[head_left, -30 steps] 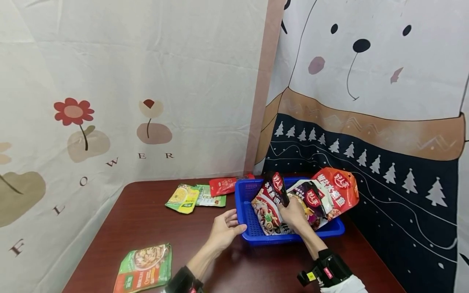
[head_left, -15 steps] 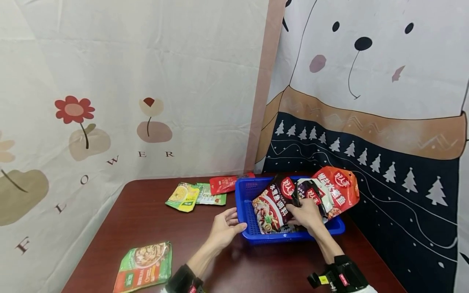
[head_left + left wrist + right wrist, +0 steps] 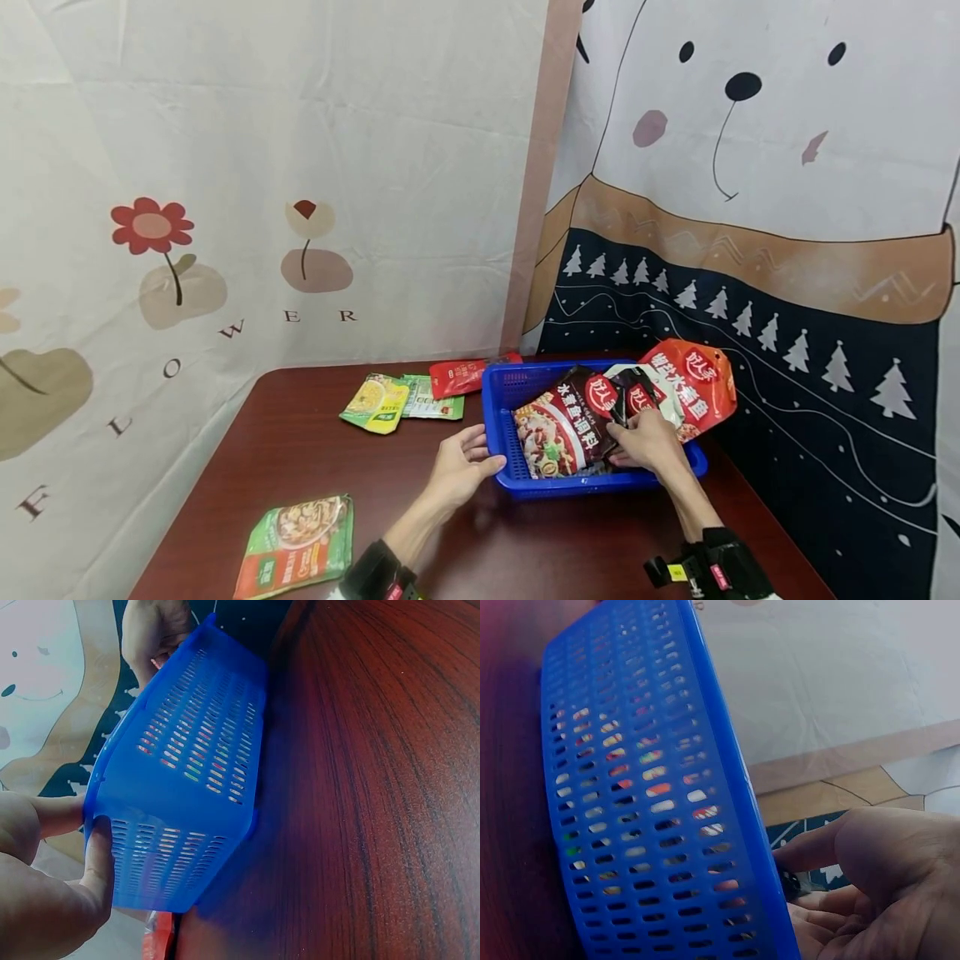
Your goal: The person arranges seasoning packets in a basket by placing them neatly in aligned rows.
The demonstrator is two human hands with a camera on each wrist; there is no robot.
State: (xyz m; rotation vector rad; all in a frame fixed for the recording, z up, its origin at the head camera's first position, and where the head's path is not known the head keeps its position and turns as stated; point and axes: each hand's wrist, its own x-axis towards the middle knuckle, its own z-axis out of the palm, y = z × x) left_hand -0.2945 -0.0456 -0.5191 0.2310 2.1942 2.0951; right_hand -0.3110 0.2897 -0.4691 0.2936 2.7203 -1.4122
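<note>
A blue plastic basket (image 3: 504,467) with slotted walls holds several seasoning packets. My left hand (image 3: 459,471) grips its left end; in the left wrist view the thumb and a finger lie on either side of the rim. Inside, a dark brown packet (image 3: 551,429) with a food picture leans low at the left. My right hand (image 3: 648,443) pinches that packet's right edge between thumb and fingers. Behind the right hand are a dark-and-white packet (image 3: 637,390) and a red-orange packet (image 3: 693,383), which sticks out over the basket's right end. The right wrist view mostly shows the slotted wall.
Left of the basket lie a yellow packet (image 3: 375,406), a green-and-white packet (image 3: 433,400) and a red packet (image 3: 457,378). A green-and-orange packet (image 3: 298,542) lies at the front left of the brown table (image 3: 405,492). Printed curtains hang behind and to the right.
My right hand has moved right, lowering the dark brown packet from upright to a flatter lean in the basket. My left hand stays on the basket's rim.
</note>
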